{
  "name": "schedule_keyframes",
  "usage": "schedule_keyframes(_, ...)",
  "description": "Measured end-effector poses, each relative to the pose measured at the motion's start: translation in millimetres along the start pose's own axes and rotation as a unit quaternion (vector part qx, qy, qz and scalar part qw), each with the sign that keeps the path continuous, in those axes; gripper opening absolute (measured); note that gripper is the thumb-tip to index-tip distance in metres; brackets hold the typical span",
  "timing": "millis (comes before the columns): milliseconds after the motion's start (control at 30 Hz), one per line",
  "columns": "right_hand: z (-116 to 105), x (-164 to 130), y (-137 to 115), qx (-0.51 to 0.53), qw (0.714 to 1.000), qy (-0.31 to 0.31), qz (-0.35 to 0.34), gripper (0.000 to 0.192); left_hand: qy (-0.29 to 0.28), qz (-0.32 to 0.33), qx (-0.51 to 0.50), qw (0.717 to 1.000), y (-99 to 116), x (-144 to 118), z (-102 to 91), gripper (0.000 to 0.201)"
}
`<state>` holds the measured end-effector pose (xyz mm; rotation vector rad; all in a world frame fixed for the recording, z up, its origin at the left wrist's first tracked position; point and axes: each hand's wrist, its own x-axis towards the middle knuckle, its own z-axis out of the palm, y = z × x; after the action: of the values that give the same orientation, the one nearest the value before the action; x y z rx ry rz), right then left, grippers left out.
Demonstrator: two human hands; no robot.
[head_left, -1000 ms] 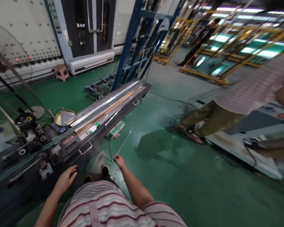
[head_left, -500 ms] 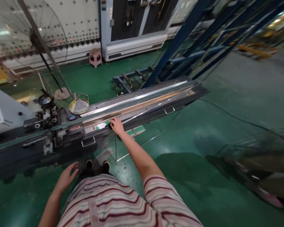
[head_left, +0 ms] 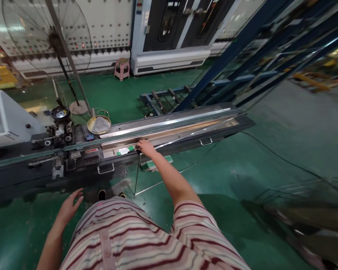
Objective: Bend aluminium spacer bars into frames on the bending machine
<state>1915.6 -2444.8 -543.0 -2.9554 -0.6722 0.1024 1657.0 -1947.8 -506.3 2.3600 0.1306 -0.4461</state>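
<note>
Along the near side of the long bench (head_left: 228, 134), the right hand (head_left: 146, 148) reaches over a shallow recess (head_left: 108, 153), fingers bent downward just beside a green-and-white packet (head_left: 125, 150). One second earlier this hand was at a lower corner of the thin metal frame (head_left: 137, 175), well below the bench top; it has since risen to the recess, so attention appears to have passed from the frame's corner to what lies by the packet. The frame stands in front of the bench, one corner low toward the floor. The left hand (head_left: 69, 208) hangs apart from the bench, fingers loosely spread, bearing nothing visible.

Obscured: the right fingertips, so that whether they grasp anything cannot be told; the frame's far side, crossed by the forearm; part of the green box (head_left: 150, 164) below; and, at right, another person's legs (head_left: 312, 225), blurred and cut off.
</note>
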Motion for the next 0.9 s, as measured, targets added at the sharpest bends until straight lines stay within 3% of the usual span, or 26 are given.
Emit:
schedule_keyframes(200,-3,5,16,0.000,1.000,0.001,-0.016,0.018,0.002,-0.018,-0.010,1.000,-6,3,-3.1,0.067)
schedule_keyframes(433,-2,6,60,0.005,0.995,0.045,0.088,0.024,-0.002,-0.024,-0.014,1.000,-7,13,3.0,0.067)
schedule_keyframes(567,7,-6,64,0.040,0.981,0.101,0.160,0.031,-0.017,-0.021,-0.003,1.000,-3,19,6.8,0.067)
schedule_keyframes(633,14,-21,56,0.134,0.936,0.204,0.254,0.030,-0.021,-0.021,0.000,1.000,-3,21,6.0,0.066)
schedule_keyframes(667,19,-30,50,0.201,0.884,0.268,0.325,0.029,-0.023,-0.025,0.002,0.999,-3,21,5.4,0.066)
schedule_keyframes(733,32,-45,35,0.318,0.748,0.355,0.461,0.031,-0.027,-0.034,0.005,0.999,-3,23,5.4,0.066)
schedule_keyframes(767,38,-51,28,0.358,0.691,0.370,0.507,0.032,-0.031,-0.035,0.006,0.999,-2,24,6.4,0.066)
schedule_keyframes(800,44,-53,21,0.388,0.653,0.370,0.535,0.034,-0.034,-0.032,0.008,0.999,0,26,8.2,0.065)
schedule_keyframes(900,54,-48,12,0.456,0.622,0.341,0.537,0.037,-0.049,-0.002,0.014,0.999,13,35,17.6,0.062)
